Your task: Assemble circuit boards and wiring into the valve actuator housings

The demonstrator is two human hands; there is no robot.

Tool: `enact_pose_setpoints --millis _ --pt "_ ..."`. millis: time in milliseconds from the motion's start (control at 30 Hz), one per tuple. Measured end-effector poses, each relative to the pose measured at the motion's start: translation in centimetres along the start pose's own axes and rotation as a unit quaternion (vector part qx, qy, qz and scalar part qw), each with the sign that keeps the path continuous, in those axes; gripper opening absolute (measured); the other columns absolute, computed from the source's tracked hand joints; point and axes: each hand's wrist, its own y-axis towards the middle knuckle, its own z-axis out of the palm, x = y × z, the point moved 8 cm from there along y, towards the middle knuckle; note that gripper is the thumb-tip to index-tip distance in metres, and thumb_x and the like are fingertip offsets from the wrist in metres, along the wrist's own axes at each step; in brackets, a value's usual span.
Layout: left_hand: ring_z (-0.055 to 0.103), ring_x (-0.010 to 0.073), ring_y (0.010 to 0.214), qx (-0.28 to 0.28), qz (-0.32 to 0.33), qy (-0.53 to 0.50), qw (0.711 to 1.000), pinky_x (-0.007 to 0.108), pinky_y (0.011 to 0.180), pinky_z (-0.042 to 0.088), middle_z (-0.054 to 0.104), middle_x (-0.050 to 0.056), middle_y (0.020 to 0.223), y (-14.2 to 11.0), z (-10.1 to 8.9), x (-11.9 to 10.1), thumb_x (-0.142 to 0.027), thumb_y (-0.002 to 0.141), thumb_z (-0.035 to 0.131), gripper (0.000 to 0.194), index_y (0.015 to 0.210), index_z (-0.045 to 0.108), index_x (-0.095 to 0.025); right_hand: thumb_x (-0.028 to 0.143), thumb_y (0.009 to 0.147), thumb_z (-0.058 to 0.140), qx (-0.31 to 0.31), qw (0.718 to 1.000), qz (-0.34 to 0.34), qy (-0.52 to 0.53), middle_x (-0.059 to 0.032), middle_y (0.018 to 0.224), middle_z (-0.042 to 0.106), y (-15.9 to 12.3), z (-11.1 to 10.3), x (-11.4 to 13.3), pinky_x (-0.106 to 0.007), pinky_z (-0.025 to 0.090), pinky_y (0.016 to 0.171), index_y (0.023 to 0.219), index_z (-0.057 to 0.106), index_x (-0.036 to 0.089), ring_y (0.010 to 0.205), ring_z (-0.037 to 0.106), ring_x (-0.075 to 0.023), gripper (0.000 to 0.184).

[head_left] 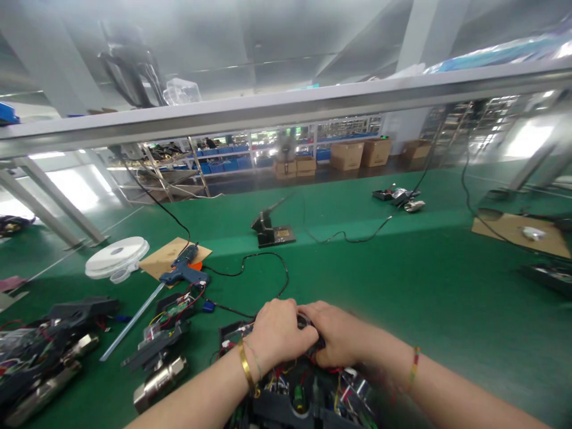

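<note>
At the bottom middle, my left hand (279,330) and my right hand (339,333) are close together with their fingers curled round a dark round part (320,342). The fingertips are mostly hidden, and the part shows only between the thumbs. Just below and around it lie dark plastic housings (281,410) with red and yellow wires and a green cylindrical component (299,398). To the left of my left hand is an opened dark housing with a circuit board (176,307), and a metal threaded valve fitting (159,381) lies in front of it.
A blue glue gun (185,271) with a long glue stick (131,322) rests partly on cardboard at left. Beyond it is a white spool (117,256). A soldering iron stand (272,232) stands mid-table, with black cables trailing nearby. A shelf beam (286,113) crosses above.
</note>
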Motion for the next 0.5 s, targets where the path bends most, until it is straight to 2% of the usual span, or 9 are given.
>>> enact_pose_setpoints --millis 67,167,300,400,500 --pt "0.072 0.029 0.082 -0.029 -0.014 -0.008 0.999 0.035 0.069 0.048 0.075 0.011 0.085 -1.4 -0.7 0.6 -0.037 0.074 0.056 0.026 0.088 0.066 -0.018 0.025 0.062 0.074 -0.024 1.0 0.014 -0.014 -0.0172 0.118 0.068 -0.1 -0.2 -0.4 -0.044 0.05 0.096 0.124 0.063 0.012 0.109 0.063 -0.0348 0.064" --pt "0.069 0.0243 0.083 -0.065 -0.043 -0.019 0.997 0.033 0.071 0.046 0.073 0.006 0.087 -4.5 -0.6 2.1 -0.035 0.078 0.056 0.024 0.096 0.06 -0.021 0.031 0.062 0.076 -0.044 0.998 0.024 -0.03 -0.0206 0.126 0.065 -0.4 -0.2 -0.5 -0.048 0.048 0.099 0.133 0.058 0.011 0.114 0.061 -0.0379 0.076" --pt "0.063 0.0292 0.095 -0.171 -0.059 -0.02 0.983 0.043 0.085 0.042 0.069 0.007 0.092 -8.1 -0.5 3.5 -0.032 0.077 0.058 0.017 0.09 0.06 -0.022 0.03 0.058 0.077 -0.06 0.997 0.012 -0.052 -0.021 0.125 0.066 -0.5 -0.3 0.9 -0.05 0.048 0.099 0.134 0.059 0.009 0.112 0.061 -0.0391 0.08" --pt "0.061 0.0306 0.095 -0.203 -0.071 -0.01 0.977 0.046 0.086 0.039 0.069 0.008 0.092 -8.3 -1.1 3.8 -0.032 0.077 0.058 0.019 0.092 0.062 -0.021 0.032 0.065 0.074 -0.096 0.992 0.01 -0.079 -0.0231 0.124 0.064 -0.4 -1.2 2.1 -0.053 0.045 0.1 0.132 0.059 0.007 0.113 0.058 -0.04 0.073" --pt "0.059 0.0319 0.101 -0.177 -0.055 0.007 0.983 0.046 0.086 0.038 0.071 0.008 0.097 -7.2 -1.9 3.3 -0.03 0.078 0.056 0.042 0.118 0.061 -0.02 0.031 0.07 0.069 -0.136 0.985 0.004 -0.107 -0.0237 0.126 0.062 -0.5 -2.3 2.8 -0.053 0.041 0.103 0.135 0.056 0.005 0.115 0.054 -0.0394 0.071"
